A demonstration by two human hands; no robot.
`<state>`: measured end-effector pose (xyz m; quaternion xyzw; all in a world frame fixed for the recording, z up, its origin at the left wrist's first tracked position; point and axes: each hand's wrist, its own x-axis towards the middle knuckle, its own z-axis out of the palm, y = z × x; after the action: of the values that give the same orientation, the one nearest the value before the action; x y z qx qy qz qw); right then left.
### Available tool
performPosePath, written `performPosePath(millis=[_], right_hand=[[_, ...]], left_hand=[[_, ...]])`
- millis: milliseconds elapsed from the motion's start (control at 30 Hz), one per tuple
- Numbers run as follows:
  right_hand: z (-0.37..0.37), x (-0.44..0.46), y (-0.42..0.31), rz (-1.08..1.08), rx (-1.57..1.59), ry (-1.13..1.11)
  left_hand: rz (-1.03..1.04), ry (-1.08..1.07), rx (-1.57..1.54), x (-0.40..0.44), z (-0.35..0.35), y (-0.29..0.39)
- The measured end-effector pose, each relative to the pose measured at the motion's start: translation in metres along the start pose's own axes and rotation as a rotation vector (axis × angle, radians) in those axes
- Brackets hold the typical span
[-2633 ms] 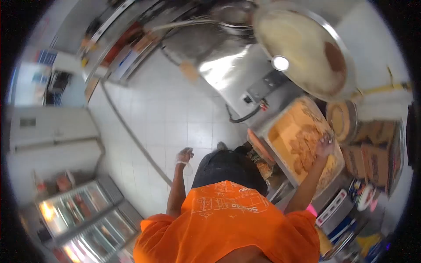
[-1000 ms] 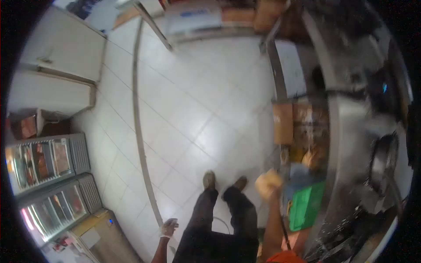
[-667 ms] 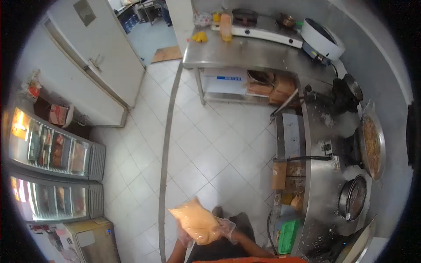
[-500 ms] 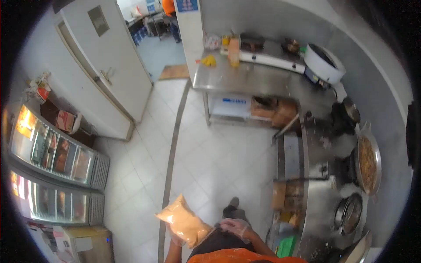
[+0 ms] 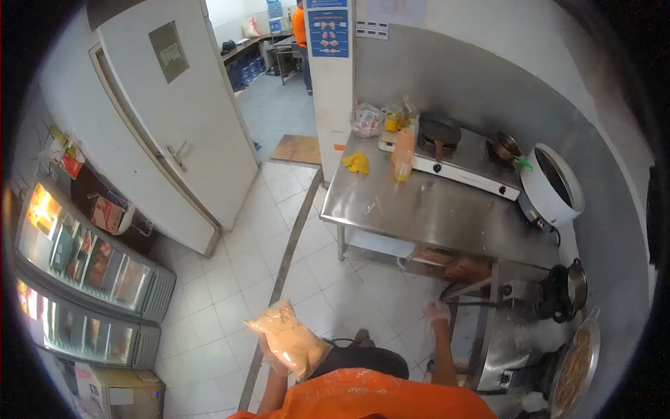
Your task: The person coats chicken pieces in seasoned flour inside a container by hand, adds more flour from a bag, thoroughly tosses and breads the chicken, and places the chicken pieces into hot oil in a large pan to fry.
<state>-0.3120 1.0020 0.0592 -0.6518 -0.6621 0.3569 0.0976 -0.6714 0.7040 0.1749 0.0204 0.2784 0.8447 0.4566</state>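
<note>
A clear plastic bag of pale orange filling (image 5: 287, 340) rests in my left hand (image 5: 271, 357), which wears a clear glove. The fingers are partly hidden under the bag's left side, low in the view. My right hand (image 5: 437, 312), also in a clear glove, is stretched out to the right with its fingers loosely bent. I see nothing held in it. It is nearest the metal stove stand and a black hose (image 5: 464, 302); I cannot tell whether it touches them.
A steel table (image 5: 433, 209) holds a gas stove (image 5: 467, 164), a yellow cloth (image 5: 356, 163), a bottle (image 5: 403, 167) and a white cooker (image 5: 551, 185). A large pan (image 5: 576, 370) stands at right. Display fridges (image 5: 91, 262) line the left, near a door (image 5: 174, 105). Another person (image 5: 300, 31) stands beyond the doorway.
The view has shifted forward, and the steel table looks closer. My right hand has moved from beside the bag out to the right. The bag stays in my left hand.
</note>
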Motion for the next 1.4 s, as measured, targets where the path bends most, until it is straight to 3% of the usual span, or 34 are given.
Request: performPosePath(millis=[33,67,100,133,167,200,267,333,400,467,533,633,700,833,967,1033,1133,1233,1333,1400], right_hand=[[-0.020,0.029,-0.067,-0.047,-0.020,-0.020],[-0.004,0.089,-0.084,-0.182,0.057,0.097],[-0.013,0.126,-0.132,-0.326,-0.158,0.216],[-0.022,0.150,-0.185,-0.406,0.014,0.146],[-0.008,0.200,-0.213,-0.498,0.117,0.231],[-0.029,0.211,-0.273,-0.531,-0.017,0.192],[-0.036,0.274,-0.346,-0.869,-0.395,0.403],[-0.041,0.337,-0.420,-0.699,-0.282,0.418],[-0.062,0.377,-0.499,-0.658,-0.429,0.511],[-0.068,0.469,-0.561,-0.658,-0.253,0.551],[-0.090,0.496,-0.635,-0.679,-0.303,0.567],[-0.117,0.558,-0.742,-0.384,-0.455,0.522],[-0.137,0.609,-0.791,-0.375,-0.354,0.531],[-0.167,0.687,-0.849,-0.362,-0.284,0.734],[-0.186,0.725,-0.878,-0.327,-0.216,0.764],[-0.191,0.734,-0.885,-0.243,-0.237,0.746],[-0.191,0.712,-0.890,-0.256,-0.268,0.727],[-0.176,0.708,-0.883,-0.338,-0.328,0.826],[-0.169,0.703,-0.876,-0.300,-0.318,0.725],[-0.164,0.707,-0.872,-0.290,-0.326,0.721]], left_hand=[[0.036,0.003,-0.014,0.020,0.009,-0.002],[0.056,0.003,-0.024,0.040,0.014,-0.003],[0.077,0.008,-0.032,0.060,0.018,-0.004],[0.085,0.018,-0.037,0.080,0.019,-0.004],[0.089,0.023,-0.045,0.102,0.019,-0.003],[0.093,0.032,-0.047,0.127,0.018,-0.002],[0.104,0.046,-0.042,0.181,0.013,0.003],[0.108,0.054,-0.036,0.244,0.007,0.012],[0.112,0.058,-0.029,0.314,0.001,0.024],[0.115,0.049,-0.012,0.394,0.001,0.044],[0.110,0.060,0.018,0.462,0.007,0.068],[0.107,0.051,0.054,0.558,0.023,0.097],[0.112,0.045,0.094,0.607,0.030,0.113],[0.200,0.028,0.333,0.678,0.007,0.116],[0.307,-0.005,0.702,0.733,-0.006,0.111],[0.252,-0.030,0.829,0.737,0.034,0.118],[-0.010,0.072,0.331,0.747,0.077,0.124],[-0.216,0.045,0.145,0.764,0.093,0.129],[-0.274,0.105,0.055,0.777,0.104,0.130],[-0.192,-0.017,0.230,0.786,0.079,0.124]])
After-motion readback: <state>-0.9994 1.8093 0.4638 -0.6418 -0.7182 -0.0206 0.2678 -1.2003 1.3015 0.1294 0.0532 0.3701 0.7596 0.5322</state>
